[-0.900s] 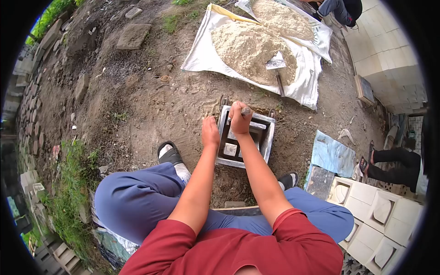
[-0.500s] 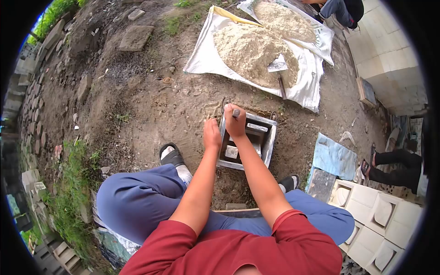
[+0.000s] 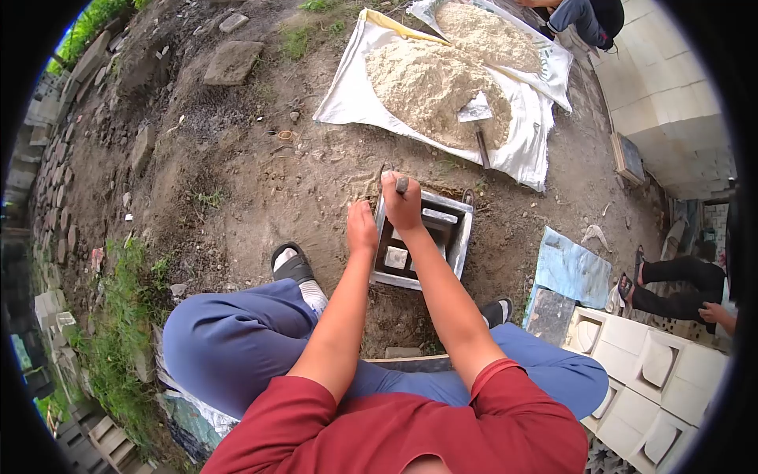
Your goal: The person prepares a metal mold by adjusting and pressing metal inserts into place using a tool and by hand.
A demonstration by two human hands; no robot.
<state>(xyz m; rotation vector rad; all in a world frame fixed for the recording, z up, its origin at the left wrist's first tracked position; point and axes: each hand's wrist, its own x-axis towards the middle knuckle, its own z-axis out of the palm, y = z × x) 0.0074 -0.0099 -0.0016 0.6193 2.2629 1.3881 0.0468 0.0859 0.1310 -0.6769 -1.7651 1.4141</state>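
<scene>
Between my feet stands a square metal block mould (image 3: 464, 246), its walls upright around inner pieces. A pale block-shaped insert (image 3: 396, 257) and a metal bar (image 3: 440, 216) show inside it. My right hand (image 3: 401, 207) is closed round a tool handle (image 3: 403, 185) at the mould's far left corner; only the round end shows and the tool's lower part is hidden. Just outside the left wall is my left hand (image 3: 362, 227), fingers stretched out, holding nothing visible. Whether it touches the wall I cannot tell. My right forearm covers part of the mould.
Beyond the mould, pale sandy material (image 3: 430, 87) lies heaped on white sacks (image 3: 347, 91), with a trowel (image 3: 475, 109) on it. Hollow pale blocks (image 3: 632, 355) stand at right beside a blue sheet (image 3: 572, 268). Other people sit at far right and top right. Stones and grass lie left.
Both hands keep nearly the same pose at the mould. The whole view has shifted slightly. At the far right, another person's hand now shows near their dark trousers.
</scene>
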